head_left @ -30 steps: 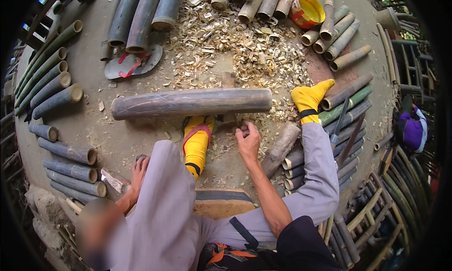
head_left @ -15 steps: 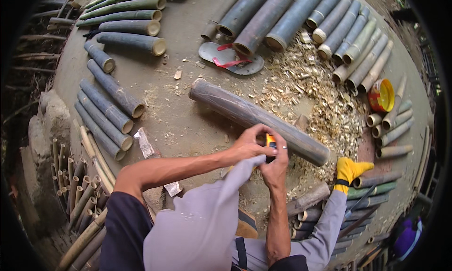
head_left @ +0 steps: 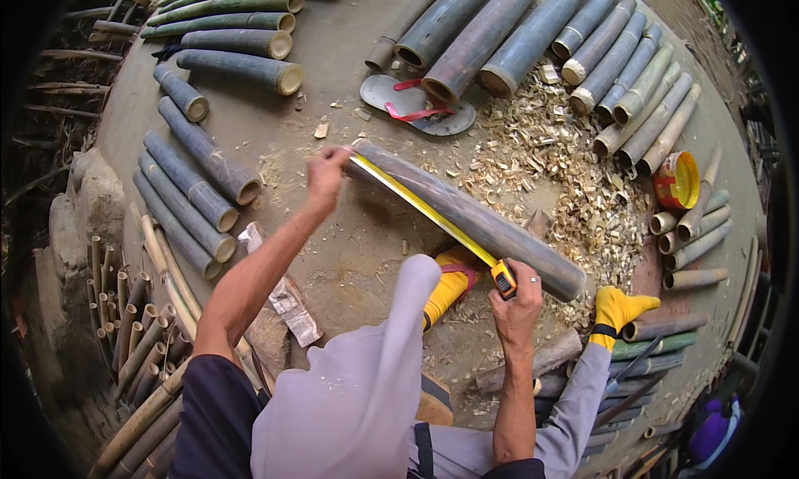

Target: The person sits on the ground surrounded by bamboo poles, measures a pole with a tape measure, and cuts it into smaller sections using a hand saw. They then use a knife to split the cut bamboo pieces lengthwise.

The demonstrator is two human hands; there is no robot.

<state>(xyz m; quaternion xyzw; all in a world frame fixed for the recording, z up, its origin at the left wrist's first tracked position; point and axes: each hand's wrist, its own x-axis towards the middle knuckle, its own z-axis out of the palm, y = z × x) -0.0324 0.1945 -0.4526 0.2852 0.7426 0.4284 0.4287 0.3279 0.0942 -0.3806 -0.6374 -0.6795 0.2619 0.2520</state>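
A thick dark bamboo tube [head_left: 474, 217] lies aslant on the ground in front of me, from far left to near right. Along its near side runs a yellow tape measure [head_left: 426, 206], its blade drawn out straight. At the far left end of the tube my left hand [head_left: 326, 175] pinches the tip of the blade. My right hand [head_left: 518, 306] grips the orange and black tape case close to the tube's near right end. A grey cloth over my front hides part of my lap.
Wood chips [head_left: 574, 179] are heaped beyond the tube. Cut bamboo pieces [head_left: 191, 192] lie in rows at left, far side and right. A flip-flop [head_left: 416, 104] rests at the far side, a yellow and red tub [head_left: 676, 179] at right. My feet wear yellow socks [head_left: 620, 308].
My hands have moved apart, the left to the tube's far left end, the right slightly right and nearer. The tape blade is now drawn out between them. A second yellow-socked foot shows.
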